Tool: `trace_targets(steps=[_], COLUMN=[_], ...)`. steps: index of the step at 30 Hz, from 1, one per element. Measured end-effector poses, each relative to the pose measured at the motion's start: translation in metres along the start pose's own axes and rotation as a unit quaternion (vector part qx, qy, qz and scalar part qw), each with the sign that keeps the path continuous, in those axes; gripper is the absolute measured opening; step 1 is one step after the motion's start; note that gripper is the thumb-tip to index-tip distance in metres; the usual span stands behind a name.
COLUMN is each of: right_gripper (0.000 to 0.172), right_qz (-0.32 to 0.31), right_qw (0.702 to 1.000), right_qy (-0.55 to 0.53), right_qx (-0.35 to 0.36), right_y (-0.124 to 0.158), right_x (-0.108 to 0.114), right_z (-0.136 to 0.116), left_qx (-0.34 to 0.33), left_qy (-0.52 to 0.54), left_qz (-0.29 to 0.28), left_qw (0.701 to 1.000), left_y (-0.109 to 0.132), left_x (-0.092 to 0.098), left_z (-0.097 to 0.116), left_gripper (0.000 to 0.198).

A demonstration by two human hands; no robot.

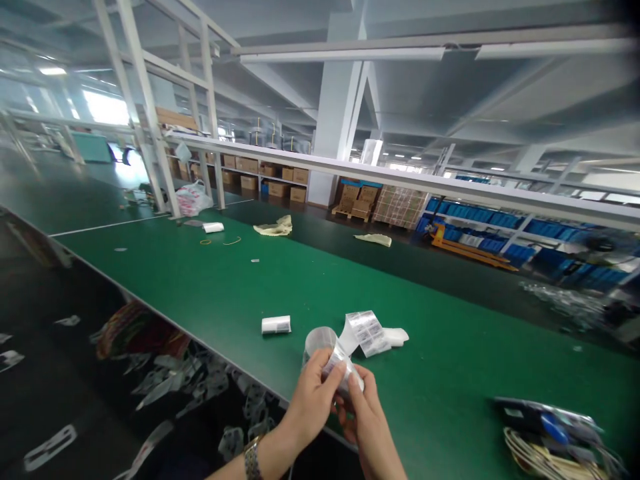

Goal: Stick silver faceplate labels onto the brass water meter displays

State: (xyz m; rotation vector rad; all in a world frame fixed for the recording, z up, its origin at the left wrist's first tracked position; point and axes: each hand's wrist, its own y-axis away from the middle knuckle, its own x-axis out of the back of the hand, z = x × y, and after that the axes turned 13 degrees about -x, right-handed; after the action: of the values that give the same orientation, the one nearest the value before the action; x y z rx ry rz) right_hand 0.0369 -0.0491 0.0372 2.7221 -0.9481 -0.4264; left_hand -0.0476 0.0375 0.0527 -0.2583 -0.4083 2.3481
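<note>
Both my hands meet at the near edge of a green table point(240, 293). My left hand point(313, 400), with a metal watch on its wrist, pinches a strip of white barcode labels point(367, 332) that curls into a loop and trails onto the table. My right hand point(367, 420) grips the same strip from below, fingers closed on it. A small white label roll point(276, 325) lies just left of the hands.
A pile of bagged cables point(550, 433) sits at the lower right. Cream gloves point(274, 228) and a white packet point(213, 227) lie farther back. White label backings litter the dark floor point(60, 373) at left. A white rail point(400, 177), shelving and boxes stand behind.
</note>
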Motion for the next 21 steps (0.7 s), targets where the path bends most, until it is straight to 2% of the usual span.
trace_targets(steps=[6, 7, 11, 13, 15, 16, 18, 20, 21], right_gripper=[0.059, 0.057, 0.053, 0.055, 0.059, 0.059, 0.057, 0.059, 0.061], right_qz=[-0.067, -0.061, 0.025, 0.024, -0.017, -0.033, -0.050, -0.032, -0.020], right_qw=[0.997, 0.998, 0.991, 0.995, 0.999, 0.999, 0.996, 0.994, 0.995], right_qy=[-0.026, -0.016, 0.034, 0.033, 0.033, 0.036, 0.043, 0.035, 0.027], right_qx=[-0.036, -0.019, 0.125, 0.095, 0.022, 0.013, 0.056, 0.101, 0.093], right_y=[0.002, 0.003, 0.003, 0.002, 0.000, -0.001, -0.003, -0.005, -0.006], right_x=[0.002, 0.002, 0.004, 0.006, 0.008, 0.009, 0.010, 0.010, 0.009], right_z=[0.000, 0.001, 0.002, 0.002, 0.002, 0.001, 0.000, -0.002, -0.002], left_qx=[-0.029, -0.018, 0.061, 0.052, 0.027, 0.020, 0.025, 0.038, 0.037], left_qy=[-0.011, -0.002, 0.048, 0.069, 0.077, 0.076, 0.072, 0.076, 0.082], left_qz=[0.013, 0.011, 0.004, -0.004, -0.008, -0.005, 0.002, 0.000, -0.007], left_qw=[0.999, 1.000, 0.997, 0.996, 0.997, 0.997, 0.997, 0.996, 0.996], left_y=[0.005, 0.005, 0.006, 0.006, 0.005, 0.005, 0.004, 0.003, 0.002], left_x=[0.006, 0.007, 0.009, 0.010, 0.012, 0.013, 0.014, 0.015, 0.016], left_z=[0.007, 0.008, 0.007, 0.005, 0.003, 0.001, -0.001, -0.004, -0.005], left_gripper=[0.031, 0.033, 0.044, 0.045, 0.044, 0.044, 0.045, 0.046, 0.046])
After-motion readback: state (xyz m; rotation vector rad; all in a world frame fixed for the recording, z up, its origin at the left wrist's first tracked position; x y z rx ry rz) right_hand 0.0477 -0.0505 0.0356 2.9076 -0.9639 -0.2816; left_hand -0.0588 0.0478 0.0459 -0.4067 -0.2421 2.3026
